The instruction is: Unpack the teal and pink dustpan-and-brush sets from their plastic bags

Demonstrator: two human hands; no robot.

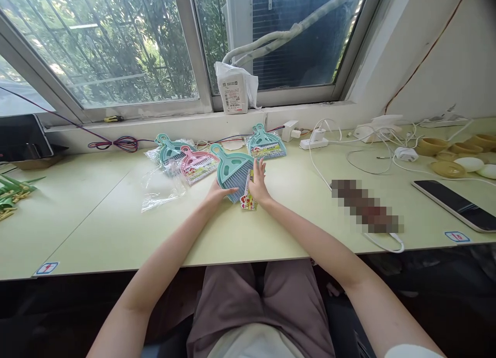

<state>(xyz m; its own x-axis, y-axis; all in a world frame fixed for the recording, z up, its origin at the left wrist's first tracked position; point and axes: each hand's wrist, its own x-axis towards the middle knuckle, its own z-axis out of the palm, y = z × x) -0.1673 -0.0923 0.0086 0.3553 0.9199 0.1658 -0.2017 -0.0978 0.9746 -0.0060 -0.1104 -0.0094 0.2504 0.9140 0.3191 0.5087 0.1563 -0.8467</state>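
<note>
While the left hand (217, 192) rests on the near edge of a teal plastic mini broom with grey bristles (232, 173), fingers closed lightly against it, the right hand (259, 183) pinches a colourful printed paper label card (248, 192) at the broom's right side. The broom lies bare on the pale green table (96, 218), so one set appears unpacked. An empty clear plastic bag (160, 188) lies left of the broom. Beyond the broom, a pink bagged dustpan set (197, 164), a teal bagged set (170, 149) left of it and another teal bagged set (266, 143) remain sealed, apparently left to open.
</note>
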